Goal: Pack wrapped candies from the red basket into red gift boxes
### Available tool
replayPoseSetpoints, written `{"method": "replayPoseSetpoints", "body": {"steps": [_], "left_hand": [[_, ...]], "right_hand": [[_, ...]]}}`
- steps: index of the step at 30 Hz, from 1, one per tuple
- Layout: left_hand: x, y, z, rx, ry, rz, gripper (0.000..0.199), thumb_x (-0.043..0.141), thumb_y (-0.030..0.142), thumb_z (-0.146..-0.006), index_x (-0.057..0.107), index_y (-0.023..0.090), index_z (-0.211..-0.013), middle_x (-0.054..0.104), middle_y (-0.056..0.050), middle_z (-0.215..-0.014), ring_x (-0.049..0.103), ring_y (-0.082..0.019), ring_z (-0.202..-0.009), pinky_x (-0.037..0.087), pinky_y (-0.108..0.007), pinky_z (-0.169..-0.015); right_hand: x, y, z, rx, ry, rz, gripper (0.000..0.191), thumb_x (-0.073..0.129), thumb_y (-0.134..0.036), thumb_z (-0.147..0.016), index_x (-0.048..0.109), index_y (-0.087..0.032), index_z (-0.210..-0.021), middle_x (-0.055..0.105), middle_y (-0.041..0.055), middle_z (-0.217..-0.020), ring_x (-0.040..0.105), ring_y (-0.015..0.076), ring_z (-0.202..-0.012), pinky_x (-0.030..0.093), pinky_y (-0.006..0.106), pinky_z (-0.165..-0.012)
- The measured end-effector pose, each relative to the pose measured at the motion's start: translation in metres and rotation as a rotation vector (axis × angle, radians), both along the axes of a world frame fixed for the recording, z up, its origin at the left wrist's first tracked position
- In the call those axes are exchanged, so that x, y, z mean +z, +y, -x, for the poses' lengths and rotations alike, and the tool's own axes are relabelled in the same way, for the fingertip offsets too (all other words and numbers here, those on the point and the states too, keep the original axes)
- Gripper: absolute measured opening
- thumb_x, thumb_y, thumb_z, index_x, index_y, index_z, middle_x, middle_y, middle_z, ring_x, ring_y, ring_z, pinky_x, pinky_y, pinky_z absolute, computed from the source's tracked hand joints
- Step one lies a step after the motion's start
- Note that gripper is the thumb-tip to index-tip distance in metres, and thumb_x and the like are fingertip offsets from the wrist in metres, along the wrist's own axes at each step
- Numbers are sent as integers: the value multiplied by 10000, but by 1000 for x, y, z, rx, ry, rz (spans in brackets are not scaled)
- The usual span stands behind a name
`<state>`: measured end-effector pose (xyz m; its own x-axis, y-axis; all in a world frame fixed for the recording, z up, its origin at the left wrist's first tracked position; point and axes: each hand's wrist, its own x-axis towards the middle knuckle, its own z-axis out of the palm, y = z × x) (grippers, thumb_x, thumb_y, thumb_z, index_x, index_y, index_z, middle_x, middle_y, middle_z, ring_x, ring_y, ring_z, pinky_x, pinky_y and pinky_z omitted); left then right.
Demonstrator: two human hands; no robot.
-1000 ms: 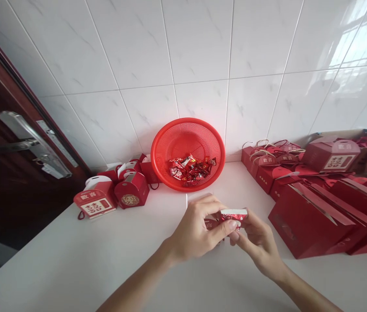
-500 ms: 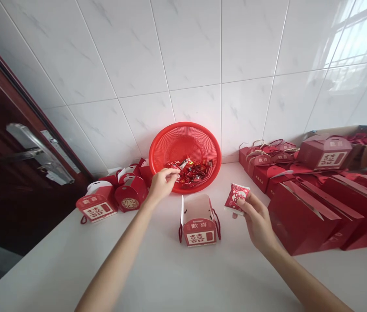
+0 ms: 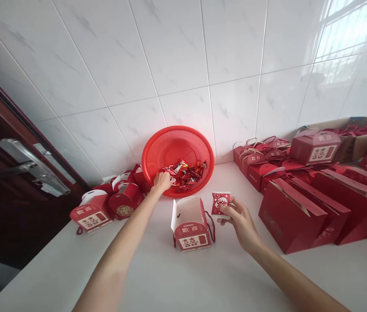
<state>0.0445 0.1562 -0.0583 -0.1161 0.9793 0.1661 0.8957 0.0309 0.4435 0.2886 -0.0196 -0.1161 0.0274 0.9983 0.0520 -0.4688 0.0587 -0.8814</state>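
My right hand (image 3: 240, 221) pinches a red and white candy packet (image 3: 220, 204) by its lower right edge, just right of an open gift box. That box (image 3: 192, 232), red with white lettering and a cord on each side, stands upright with its top flaps raised. Over the left rim of a red plastic basket (image 3: 146, 151) reaches my left hand (image 3: 163, 181), fingers curled down at the wrapped candies (image 3: 188, 173). Its fingertips are partly hidden, so what they grip cannot be made out.
Several red gift boxes (image 3: 91, 212) stand at the left, beside a dark door (image 3: 4, 190). At the right are rows of red gift bags (image 3: 290, 216), more boxes (image 3: 315, 147) and a cardboard carton (image 3: 358, 141). A tiled wall (image 3: 183, 56) backs the white table (image 3: 183, 281).
My left hand has gone lower into the basket's left side, fingers curling among the candies. The right hand has brought its candy packet left, closer to the open box. The view has shifted slightly.
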Motion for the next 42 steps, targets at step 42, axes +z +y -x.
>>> {"method": "replayPoseSetpoints", "body": {"steps": [42], "left_hand": [[53, -117, -77, -913, -195, 158, 420, 517, 517, -951, 706, 175, -796, 684, -4, -767, 607, -157, -744, 463, -247, -676]], "right_hand": [[18, -11, -3, 119, -23, -94, 391, 818, -444, -737, 597, -194, -941, 597, -17, -744, 509, 108, -599, 415, 254, -521]]}}
